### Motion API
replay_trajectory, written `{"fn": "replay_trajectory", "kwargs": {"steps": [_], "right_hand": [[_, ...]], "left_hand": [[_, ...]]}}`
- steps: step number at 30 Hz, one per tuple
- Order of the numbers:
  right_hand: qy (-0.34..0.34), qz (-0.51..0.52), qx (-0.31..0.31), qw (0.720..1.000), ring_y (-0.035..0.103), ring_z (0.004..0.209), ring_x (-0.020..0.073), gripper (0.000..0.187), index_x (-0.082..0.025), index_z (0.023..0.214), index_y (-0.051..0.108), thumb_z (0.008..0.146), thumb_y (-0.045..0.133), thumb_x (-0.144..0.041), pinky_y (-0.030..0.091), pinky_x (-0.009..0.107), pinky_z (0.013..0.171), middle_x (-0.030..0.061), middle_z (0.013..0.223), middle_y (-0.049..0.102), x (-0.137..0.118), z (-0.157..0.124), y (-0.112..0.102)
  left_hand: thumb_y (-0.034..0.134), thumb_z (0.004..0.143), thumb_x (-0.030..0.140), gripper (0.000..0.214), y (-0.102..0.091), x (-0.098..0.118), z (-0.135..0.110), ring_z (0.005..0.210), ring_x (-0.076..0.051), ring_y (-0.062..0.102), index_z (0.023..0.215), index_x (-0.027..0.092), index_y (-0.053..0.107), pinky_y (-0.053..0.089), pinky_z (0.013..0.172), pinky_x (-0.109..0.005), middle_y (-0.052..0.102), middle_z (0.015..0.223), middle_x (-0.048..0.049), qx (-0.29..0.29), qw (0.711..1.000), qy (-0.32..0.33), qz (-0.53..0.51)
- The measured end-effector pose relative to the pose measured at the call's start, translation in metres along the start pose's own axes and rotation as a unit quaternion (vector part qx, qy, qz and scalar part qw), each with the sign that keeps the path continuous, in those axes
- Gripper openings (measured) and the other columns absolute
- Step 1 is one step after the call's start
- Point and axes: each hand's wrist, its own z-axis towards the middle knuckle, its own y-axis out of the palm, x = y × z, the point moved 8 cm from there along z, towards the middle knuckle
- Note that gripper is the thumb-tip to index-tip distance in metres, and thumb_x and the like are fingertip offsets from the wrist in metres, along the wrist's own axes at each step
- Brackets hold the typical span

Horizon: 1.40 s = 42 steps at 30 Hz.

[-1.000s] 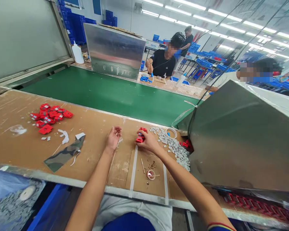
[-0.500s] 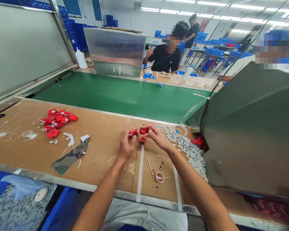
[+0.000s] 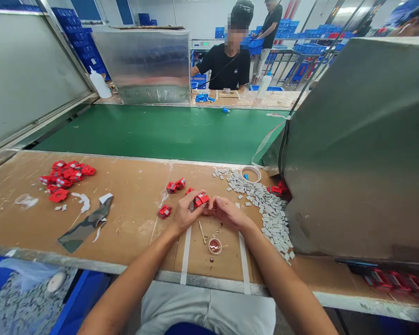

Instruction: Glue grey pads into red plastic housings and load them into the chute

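Observation:
My left hand point(image 3: 185, 215) is closed on a small red plastic part with grey pieces point(image 3: 201, 199), held between thumb and fingers above the cardboard-covered bench. My right hand point(image 3: 228, 213) is just to the right of that part, its fingers loosely bent and apart; I see nothing held in it. Left of my hands lie a pair of red parts point(image 3: 176, 185) and a single red part point(image 3: 164, 211). Another red part point(image 3: 189, 190) shows partly behind my left fingers. Below my hands stands a small round cup point(image 3: 215, 246) with a thin stick across it.
Many grey flat pieces point(image 3: 274, 214) spread at the right, with a tape roll point(image 3: 250, 174) near them. A heap of red parts point(image 3: 64, 177) and a camouflage cloth strip point(image 3: 87, 223) lie left. Beyond runs a green belt point(image 3: 153, 132). A grey panel point(image 3: 352, 153) stands right.
The view has shifted. My hands have come closer to me, away from the red parts now lying to their left. One red part is now raised in my left hand.

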Motion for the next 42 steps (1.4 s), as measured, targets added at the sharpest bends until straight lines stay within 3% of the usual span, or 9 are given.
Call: {"fn": "replay_trajectory", "kwargs": {"steps": [6, 14, 17, 20, 25, 29, 32, 38, 42], "right_hand": [[-0.048, -0.083, 0.158, 0.983, 0.065, 0.086, 0.0158, 0.045, -0.021, 0.097, 0.059, 0.072, 0.082, -0.05, 0.055, 0.029, 0.08, 0.0026, 0.096, 0.067, 0.0, -0.006, -0.026], [0.011, 0.032, 0.117, 0.993, 0.07, 0.083, 0.0153, 0.052, -0.021, 0.107, 0.063, 0.07, 0.082, -0.051, 0.058, 0.033, 0.083, 0.004, 0.096, 0.072, 0.017, 0.001, -0.031], [0.002, -0.019, 0.178, 0.984, 0.069, 0.081, 0.0158, 0.052, -0.02, 0.102, 0.064, 0.068, 0.082, -0.055, 0.057, 0.033, 0.08, 0.0044, 0.093, 0.072, 0.005, -0.003, -0.047], [-0.056, -0.116, 0.243, 0.961, 0.065, 0.079, 0.0147, 0.046, -0.019, 0.101, 0.065, 0.075, 0.076, -0.056, 0.054, 0.028, 0.074, 0.0049, 0.091, 0.071, -0.027, -0.026, -0.056], [-0.074, -0.3, 0.248, 0.918, 0.057, 0.07, 0.0137, 0.034, -0.02, 0.11, 0.064, 0.094, 0.058, -0.048, 0.047, 0.025, 0.064, 0.0022, 0.079, 0.062, -0.057, -0.095, -0.029], [0.015, -0.4, 0.158, 0.903, 0.058, 0.071, 0.0147, 0.036, -0.021, 0.123, 0.059, 0.092, 0.062, -0.041, 0.047, 0.025, 0.064, 0.0028, 0.084, 0.064, -0.03, -0.129, 0.002], [0.027, -0.423, 0.145, 0.894, 0.059, 0.07, 0.0155, 0.034, -0.02, 0.123, 0.06, 0.093, 0.061, -0.038, 0.047, 0.026, 0.063, 0.0037, 0.085, 0.067, -0.011, -0.133, 0.011], [-0.036, -0.482, 0.142, 0.864, 0.061, 0.072, 0.0165, 0.019, -0.02, 0.091, 0.07, 0.097, 0.056, -0.031, 0.045, 0.027, 0.065, 0.0049, 0.08, 0.068, -0.011, -0.118, 0.024], [-0.062, -0.468, 0.136, 0.871, 0.062, 0.071, 0.0153, 0.014, -0.019, 0.091, 0.069, 0.095, 0.059, -0.027, 0.047, 0.025, 0.066, 0.0044, 0.082, 0.07, -0.017, -0.115, 0.032]], "left_hand": [[0.063, 0.079, 0.011, 0.052, 0.021, 0.0, 0.008, 0.098, -0.025, 0.066, 0.13, 0.018, 0.054, 0.054, 0.087, -0.039, 0.069, 0.11, -0.0111, -0.071, 0.99, 0.006, 0.122], [0.068, 0.086, 0.025, 0.019, 0.014, -0.002, 0.011, 0.088, -0.021, 0.064, 0.103, 0.017, 0.064, 0.053, 0.079, -0.032, 0.066, 0.091, -0.0066, -0.042, 0.994, 0.033, 0.1], [0.069, 0.087, 0.029, 0.025, 0.016, -0.005, 0.009, 0.092, -0.022, 0.064, 0.109, 0.017, 0.066, 0.053, 0.082, -0.033, 0.065, 0.099, -0.0088, -0.056, 0.991, 0.047, 0.111], [0.065, 0.089, 0.028, 0.028, 0.026, -0.004, 0.002, 0.097, -0.021, 0.066, 0.116, 0.019, 0.065, 0.053, 0.086, -0.033, 0.068, 0.107, -0.0096, -0.096, 0.989, 0.062, 0.092], [0.069, 0.087, 0.029, 0.02, 0.04, -0.006, -0.002, 0.084, -0.019, 0.067, 0.104, 0.019, 0.067, 0.053, 0.078, -0.029, 0.07, 0.093, -0.0057, -0.147, 0.986, 0.046, 0.058], [0.069, 0.085, 0.026, 0.016, 0.018, -0.021, 0.006, 0.086, -0.02, 0.066, 0.098, 0.017, 0.067, 0.052, 0.08, -0.031, 0.069, 0.095, -0.0066, -0.041, 0.996, -0.037, 0.068], [0.069, 0.086, 0.026, 0.016, 0.012, -0.023, 0.005, 0.087, -0.021, 0.066, 0.099, 0.017, 0.068, 0.052, 0.08, -0.031, 0.069, 0.097, -0.007, -0.02, 0.997, -0.053, 0.06], [0.07, 0.084, 0.026, 0.02, 0.039, -0.007, -0.008, 0.091, -0.021, 0.069, 0.104, 0.02, 0.068, 0.052, 0.081, -0.031, 0.074, 0.101, -0.0052, -0.133, 0.991, 0.003, 0.007], [0.069, 0.084, 0.026, 0.018, 0.035, -0.012, -0.006, 0.085, -0.02, 0.069, 0.1, 0.019, 0.068, 0.052, 0.077, -0.029, 0.075, 0.095, -0.0047, -0.104, 0.994, -0.032, -0.017]]}}
